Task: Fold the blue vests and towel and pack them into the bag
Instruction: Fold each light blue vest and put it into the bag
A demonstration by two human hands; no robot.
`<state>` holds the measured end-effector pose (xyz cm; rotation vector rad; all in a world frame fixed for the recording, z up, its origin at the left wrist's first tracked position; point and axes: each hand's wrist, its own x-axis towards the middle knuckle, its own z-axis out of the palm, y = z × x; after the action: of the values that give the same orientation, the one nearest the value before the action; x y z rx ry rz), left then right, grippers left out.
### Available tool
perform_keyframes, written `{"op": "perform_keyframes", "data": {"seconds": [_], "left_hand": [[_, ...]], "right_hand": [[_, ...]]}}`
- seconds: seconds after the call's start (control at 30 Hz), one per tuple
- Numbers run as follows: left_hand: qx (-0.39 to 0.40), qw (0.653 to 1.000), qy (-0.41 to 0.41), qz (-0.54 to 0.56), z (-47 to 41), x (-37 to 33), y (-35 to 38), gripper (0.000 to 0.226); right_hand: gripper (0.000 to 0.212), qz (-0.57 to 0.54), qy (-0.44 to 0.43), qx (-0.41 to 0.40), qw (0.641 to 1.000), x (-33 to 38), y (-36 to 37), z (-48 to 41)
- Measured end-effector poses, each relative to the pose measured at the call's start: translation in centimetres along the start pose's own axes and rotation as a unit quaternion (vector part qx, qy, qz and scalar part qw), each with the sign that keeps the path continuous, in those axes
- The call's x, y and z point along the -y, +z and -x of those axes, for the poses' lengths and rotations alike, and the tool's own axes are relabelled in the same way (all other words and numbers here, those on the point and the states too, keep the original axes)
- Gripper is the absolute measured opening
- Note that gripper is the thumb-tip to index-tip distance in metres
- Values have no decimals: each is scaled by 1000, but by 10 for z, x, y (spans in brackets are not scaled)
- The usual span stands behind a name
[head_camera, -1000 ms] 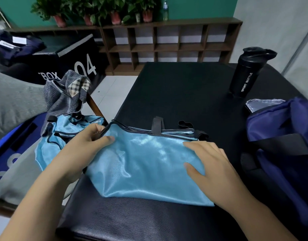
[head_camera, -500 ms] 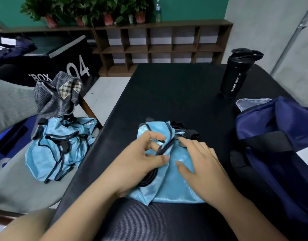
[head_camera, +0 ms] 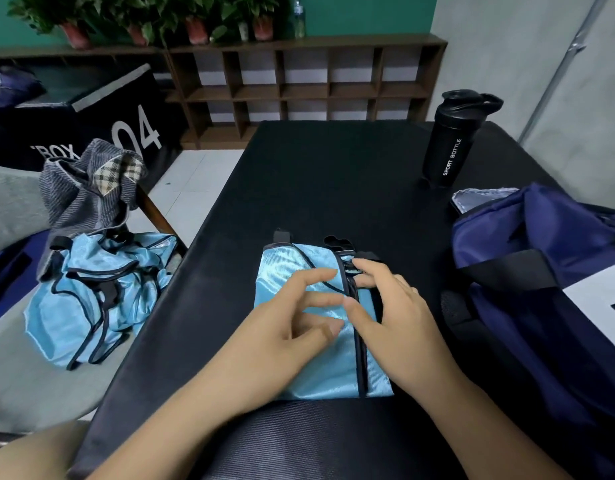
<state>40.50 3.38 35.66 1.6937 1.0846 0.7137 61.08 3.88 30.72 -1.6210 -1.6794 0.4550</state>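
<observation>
Two flat palms: left hand [head_camera: 282, 327], right hand [head_camera: 392, 317] on glossy blue vest [head_camera: 282, 268], narrow folded rectangle, dark piping, gripping nothing

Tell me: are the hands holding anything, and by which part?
Nothing is gripped. The left hand rests open on top of the folded vest; the right hand presses flat on its dark-trimmed right edge.

We see one shiny light-blue vest [head_camera: 285, 271] with dark trim, folded into a narrow panel and lying flat on the black table [head_camera: 334, 174]. More blue vests [head_camera: 91, 299] lie crumpled off to its left, touching the heaped grey striped towel [head_camera: 81, 195]. The navy bag [head_camera: 541, 271] slumps on its right.
</observation>
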Motion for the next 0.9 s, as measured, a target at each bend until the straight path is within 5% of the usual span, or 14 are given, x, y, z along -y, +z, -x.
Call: {"op": "perform_keyframes", "data": {"seconds": [0.2, 0.3, 0.4, 0.63, 0.77, 0.9], "left_hand": [[-47, 981, 70, -174, 15, 12, -22, 27], [-6, 956, 108, -274, 17, 19, -32, 20], [46, 950, 116, -287, 17, 22, -32, 15], [99, 944, 121, -290, 20, 24, -39, 31], [123, 935, 111, -313, 21, 25, -41, 48], [110, 929, 124, -330, 22, 25, -39, 40]], "right_hand": [[54, 77, -86, -23, 993, 3, -3, 0], [46, 90, -200, -26, 975, 10, -4, 1], [50, 79, -268, 54, 959, 20, 3, 3], [62, 211, -157, 116, 958, 12, 14, 1], [62, 204, -128, 111, 964, 11, 14, 2], [63, 180, -123, 94, 971, 8, 13, 1]]}}
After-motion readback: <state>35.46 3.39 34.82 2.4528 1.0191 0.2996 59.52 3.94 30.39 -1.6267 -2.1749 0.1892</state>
